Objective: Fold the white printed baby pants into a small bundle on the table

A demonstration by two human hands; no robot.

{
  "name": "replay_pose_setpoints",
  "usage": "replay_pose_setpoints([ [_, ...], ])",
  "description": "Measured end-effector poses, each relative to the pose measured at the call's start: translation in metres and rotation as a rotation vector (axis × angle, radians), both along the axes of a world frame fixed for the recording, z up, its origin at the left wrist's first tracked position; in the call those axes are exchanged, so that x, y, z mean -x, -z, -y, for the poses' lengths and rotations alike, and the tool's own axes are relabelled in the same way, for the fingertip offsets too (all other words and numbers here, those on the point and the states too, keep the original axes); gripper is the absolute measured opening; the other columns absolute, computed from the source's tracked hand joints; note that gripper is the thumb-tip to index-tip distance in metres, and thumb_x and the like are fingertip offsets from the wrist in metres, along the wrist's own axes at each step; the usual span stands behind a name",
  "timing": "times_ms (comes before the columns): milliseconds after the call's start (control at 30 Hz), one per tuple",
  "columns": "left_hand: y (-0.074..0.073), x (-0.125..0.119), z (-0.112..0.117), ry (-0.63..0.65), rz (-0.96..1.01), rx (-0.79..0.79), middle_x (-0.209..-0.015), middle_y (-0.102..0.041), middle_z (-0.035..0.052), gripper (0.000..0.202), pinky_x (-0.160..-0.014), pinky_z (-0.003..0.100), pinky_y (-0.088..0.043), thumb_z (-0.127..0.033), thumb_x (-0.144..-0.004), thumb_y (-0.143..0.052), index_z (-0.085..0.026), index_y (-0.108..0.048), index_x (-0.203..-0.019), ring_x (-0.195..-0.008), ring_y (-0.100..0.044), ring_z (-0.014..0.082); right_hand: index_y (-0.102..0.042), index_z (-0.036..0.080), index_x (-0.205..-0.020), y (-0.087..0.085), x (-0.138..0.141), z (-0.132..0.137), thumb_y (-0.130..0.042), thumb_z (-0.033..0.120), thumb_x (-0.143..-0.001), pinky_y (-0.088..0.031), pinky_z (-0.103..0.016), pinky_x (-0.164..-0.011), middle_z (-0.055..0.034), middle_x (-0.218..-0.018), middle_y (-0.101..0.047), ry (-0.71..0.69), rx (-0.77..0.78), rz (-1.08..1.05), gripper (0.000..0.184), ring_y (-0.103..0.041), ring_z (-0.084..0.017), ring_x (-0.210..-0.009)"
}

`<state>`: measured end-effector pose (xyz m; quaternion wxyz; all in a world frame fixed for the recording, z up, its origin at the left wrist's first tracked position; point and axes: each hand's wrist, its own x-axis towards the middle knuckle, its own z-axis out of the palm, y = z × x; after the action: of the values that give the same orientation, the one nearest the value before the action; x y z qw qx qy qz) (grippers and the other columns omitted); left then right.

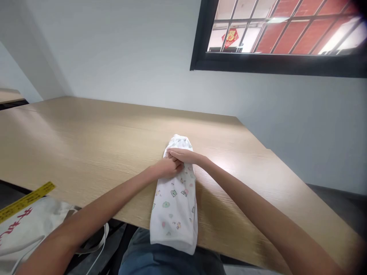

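A white cloth garment [172, 206] with small printed figures in green and pink lies in a long folded strip on the table. It looks like a small pair of trousers, gathered at its far end, and its near end hangs over the table edge. My left hand [169, 167] rests on its upper part with the fingers curled; what they hold, if anything, is hidden. Across the cloth just beyond lies my right hand [183, 154], flat with fingers stretched, touching and partly covering the left fingers.
The wooden table [100, 133] runs up to a pale wall [114, 49] with a dark-framed barred window [266, 61]. At lower left, a white bag [34, 217] with red lettering and a yellow strip [28, 199] sit by the near edge. My lap [169, 259] is below.
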<state>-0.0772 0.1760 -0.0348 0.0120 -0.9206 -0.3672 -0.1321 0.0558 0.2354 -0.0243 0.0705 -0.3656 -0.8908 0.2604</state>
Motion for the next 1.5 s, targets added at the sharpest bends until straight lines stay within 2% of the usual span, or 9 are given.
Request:
replay_pose_setpoints([
  [100,0.01,-0.002,0.041,0.053,-0.009,0.025,-0.133,-0.043,0.0148,0.05,-0.1,0.045,-0.031,-0.041,-0.089,-0.034,-0.011,-0.042,-0.129,-0.125,-0.036,0.0275,-0.042,0.017,-0.131,0.015,-0.007,-0.019,-0.032,0.029,-0.092,-0.011,-0.051,-0.105,-0.0073,-0.141,-0.033,0.028,-0.161,0.085,0.042,-0.019,-0.029,-0.131],
  [233,0.024,0.015,0.125,0.196,-0.001,0.069,-0.145,-0.023,0.0104,0.066,-0.108,0.044,-0.021,-0.05,-0.088,-0.033,-0.01,-0.019,-0.14,-0.134,-0.017,0.0253,-0.025,0.019,-0.14,0.026,-0.015,-0.045,-0.026,0.03,-0.093,0.004,-0.05,-0.106,-0.0045,-0.145,-0.022,0.043,-0.322,0.147,0.048,-0.012,-0.025,-0.134],
  [367,0.046,0.031,0.167,0.182,-0.046,-0.245,-0.143,-0.03,0.0063,0.051,-0.108,0.037,-0.023,-0.03,-0.09,-0.04,-0.011,-0.031,-0.135,-0.133,-0.022,0.023,-0.02,0.019,-0.141,0.03,-0.017,-0.06,-0.027,0.037,-0.092,0.006,-0.05,-0.106,-0.0022,-0.147,-0.016,0.057,-0.418,0.192,0.053,-0.001,-0.025,-0.134],
  [533,0.064,0.025,0.176,0.089,-0.006,-0.454,-0.14,-0.036,0.0058,0.04,-0.108,0.04,-0.018,-0.028,-0.089,-0.037,-0.013,-0.049,-0.125,-0.131,-0.026,0.0252,-0.019,0.019,-0.141,0.026,-0.014,-0.065,-0.028,0.039,-0.092,0.001,-0.053,-0.106,-0.0028,-0.146,-0.017,0.064,-0.454,0.262,0.054,-0.006,-0.025,-0.134],
  [700,0.055,0.031,0.174,0.089,-0.017,-0.556,-0.139,-0.037,0.0004,0.037,-0.11,0.045,-0.011,-0.016,-0.089,-0.035,-0.022,-0.052,-0.122,-0.13,-0.029,0.0218,-0.026,0.01,-0.139,0.0,-0.004,-0.043,-0.037,0.035,-0.089,0.001,-0.059,-0.104,-0.0109,-0.144,-0.023,0.084,-0.459,0.317,0.056,-0.01,-0.033,-0.132],
  [900,0.042,0.062,0.16,0.028,0.06,-0.453,-0.121,-0.057,0.0046,0.044,-0.107,0.045,-0.018,-0.004,-0.088,-0.028,-0.019,-0.052,-0.123,-0.118,-0.045,0.0215,-0.041,0.017,-0.13,-0.019,-0.002,0.096,-0.029,0.04,-0.094,-0.008,-0.053,-0.108,-0.0058,-0.124,-0.054,-0.181,-0.41,0.198,0.044,-0.048,-0.023,-0.113],
  [1100,0.031,0.068,0.157,0.232,0.242,-0.41,-0.102,-0.066,0.0025,0.027,-0.096,0.036,-0.037,-0.013,-0.092,-0.037,-0.016,-0.062,-0.1,-0.104,-0.055,0.0184,-0.058,0.012,-0.097,0.022,-0.019,0.22,-0.035,0.039,-0.09,-0.019,-0.048,-0.106,-0.0075,-0.087,-0.064,-0.238,-0.757,-0.087,0.036,-0.054,-0.023,-0.091],
  [1267,0.015,0.067,0.15,0.18,0.286,-0.194,-0.086,-0.065,0.0037,0.025,-0.07,0.025,-0.05,-0.015,-0.093,-0.035,-0.014,-0.057,-0.103,-0.078,-0.06,0.0132,-0.055,0.015,-0.087,0.037,-0.025,0.211,-0.037,0.013,-0.084,-0.041,-0.037,-0.08,-0.0067,-0.08,-0.06,-0.098,-0.778,-0.061,0.018,-0.053,-0.019,-0.079],
  [1500,-0.016,0.074,0.16,0.078,0.232,-0.085,-0.079,-0.063,0.0026,0.027,-0.06,0.021,-0.05,-0.022,-0.094,-0.03,-0.019,-0.054,-0.106,-0.067,-0.059,0.0123,-0.049,0.017,-0.081,-0.003,-0.025,0.211,-0.042,0.013,-0.083,-0.04,-0.026,-0.055,-0.0034,-0.069,-0.057,-0.049,-0.503,-0.131,0.008,-0.051,-0.016,-0.061],
])
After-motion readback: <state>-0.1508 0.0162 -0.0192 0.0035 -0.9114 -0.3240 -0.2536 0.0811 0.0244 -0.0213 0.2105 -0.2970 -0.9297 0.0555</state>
